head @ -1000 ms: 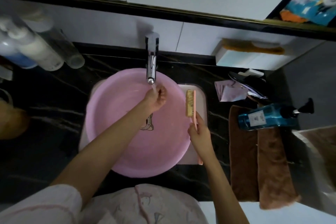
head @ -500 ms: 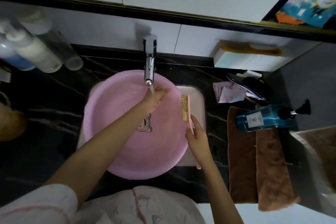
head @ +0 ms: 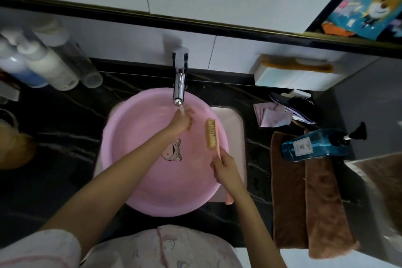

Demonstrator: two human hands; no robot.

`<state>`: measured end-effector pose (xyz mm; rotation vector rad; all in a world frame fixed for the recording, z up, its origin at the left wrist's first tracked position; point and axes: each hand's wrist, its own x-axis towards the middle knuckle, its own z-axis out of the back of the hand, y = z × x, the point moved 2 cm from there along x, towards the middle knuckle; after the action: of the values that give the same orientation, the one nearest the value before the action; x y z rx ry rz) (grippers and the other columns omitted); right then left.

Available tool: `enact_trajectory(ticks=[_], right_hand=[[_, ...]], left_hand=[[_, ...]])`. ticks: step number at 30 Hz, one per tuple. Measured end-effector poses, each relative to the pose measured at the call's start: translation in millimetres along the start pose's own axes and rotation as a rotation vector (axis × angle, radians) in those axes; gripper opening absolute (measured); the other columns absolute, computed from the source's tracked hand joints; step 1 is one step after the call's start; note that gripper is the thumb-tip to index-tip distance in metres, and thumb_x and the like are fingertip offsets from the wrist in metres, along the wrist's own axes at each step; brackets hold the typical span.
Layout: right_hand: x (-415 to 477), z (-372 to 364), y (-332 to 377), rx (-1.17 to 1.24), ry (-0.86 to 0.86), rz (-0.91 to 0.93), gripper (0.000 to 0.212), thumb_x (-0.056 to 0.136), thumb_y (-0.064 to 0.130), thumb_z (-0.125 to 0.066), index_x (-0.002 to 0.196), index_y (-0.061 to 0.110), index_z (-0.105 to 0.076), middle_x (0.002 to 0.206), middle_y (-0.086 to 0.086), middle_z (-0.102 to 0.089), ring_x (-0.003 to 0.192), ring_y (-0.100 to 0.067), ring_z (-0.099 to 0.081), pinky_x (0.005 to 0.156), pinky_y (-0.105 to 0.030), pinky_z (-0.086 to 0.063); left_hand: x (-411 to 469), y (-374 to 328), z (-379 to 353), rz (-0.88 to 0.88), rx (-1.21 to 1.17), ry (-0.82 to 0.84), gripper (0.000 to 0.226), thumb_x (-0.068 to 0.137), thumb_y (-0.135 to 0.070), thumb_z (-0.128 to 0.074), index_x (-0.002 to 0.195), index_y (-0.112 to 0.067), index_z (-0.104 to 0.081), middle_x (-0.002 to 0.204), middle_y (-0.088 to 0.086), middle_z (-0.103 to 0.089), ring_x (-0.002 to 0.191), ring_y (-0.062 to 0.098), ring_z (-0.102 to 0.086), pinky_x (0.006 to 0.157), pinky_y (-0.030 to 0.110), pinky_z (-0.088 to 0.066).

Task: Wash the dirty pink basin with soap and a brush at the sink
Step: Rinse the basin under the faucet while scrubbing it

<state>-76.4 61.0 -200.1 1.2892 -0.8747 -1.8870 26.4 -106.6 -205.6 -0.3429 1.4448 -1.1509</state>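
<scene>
Head view: left hand (head: 181, 122) under faucet (head: 179, 90), right hand (head: 226, 169) grips brush (head: 212, 134).

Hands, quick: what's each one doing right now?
Left hand: under the running faucet, too blurred, cannot tell.
Right hand: gripping the brush by its handle.

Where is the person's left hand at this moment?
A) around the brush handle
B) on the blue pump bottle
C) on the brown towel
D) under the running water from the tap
D: the left hand is in the stream falling from the tap, above the pink basin, while the right hand grips the brush.
</scene>
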Motion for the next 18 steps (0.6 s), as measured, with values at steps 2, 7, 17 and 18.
enact_trajectory(ticks=[2, 7, 17, 18], right_hand=[[7, -6, 9, 0.116, 0.087, -0.108, 0.019, 0.100, 0.017, -0.036, 0.098, 0.018, -0.054, 0.070, 0.001, -0.050, 0.050, -0.012, -0.041, 0.040, -0.017, -0.033], [34, -21, 36, 0.424, 0.313, -0.224, 0.020, 0.102, 0.018, -0.033, 0.109, 0.008, -0.049, 0.067, -0.001, -0.048, 0.039, -0.006, -0.032, 0.034, -0.016, -0.023], [54, -34, 49, 0.618, 0.487, -0.383, 0.024, 0.101, 0.018, -0.025, 0.108, 0.008, -0.046, 0.055, 0.002, -0.046, 0.031, -0.003, -0.027, 0.026, -0.013, -0.021], [54, -35, 51, 0.606, 0.487, -0.397, 0.024, 0.101, 0.017, -0.024, 0.104, 0.009, -0.047, 0.055, 0.001, -0.044, 0.030, -0.004, -0.027, 0.026, -0.012, -0.020]], left_hand=[[-7, 2, 4, -0.016, 0.047, -0.007, 0.028, 0.092, 0.008, -0.034, 0.116, -0.004, -0.043, 0.088, 0.009, -0.050, 0.066, 0.016, -0.049, 0.055, 0.023, -0.040], [-46, 18, 38, -0.141, 0.471, -0.142, 0.041, 0.089, -0.003, -0.050, 0.128, -0.013, -0.047, 0.131, 0.010, -0.042, 0.114, 0.023, -0.049, 0.096, 0.030, -0.040], [-121, 26, 129, -0.336, 0.837, -0.771, 0.056, 0.071, -0.002, -0.066, 0.126, -0.006, -0.053, 0.128, 0.021, -0.046, 0.118, 0.039, -0.041, 0.098, 0.046, -0.031], [-122, 28, 133, -0.273, 0.858, -0.774, 0.062, 0.071, -0.006, -0.067, 0.130, -0.005, -0.048, 0.130, 0.024, -0.043, 0.118, 0.041, -0.039, 0.098, 0.047, -0.031]])
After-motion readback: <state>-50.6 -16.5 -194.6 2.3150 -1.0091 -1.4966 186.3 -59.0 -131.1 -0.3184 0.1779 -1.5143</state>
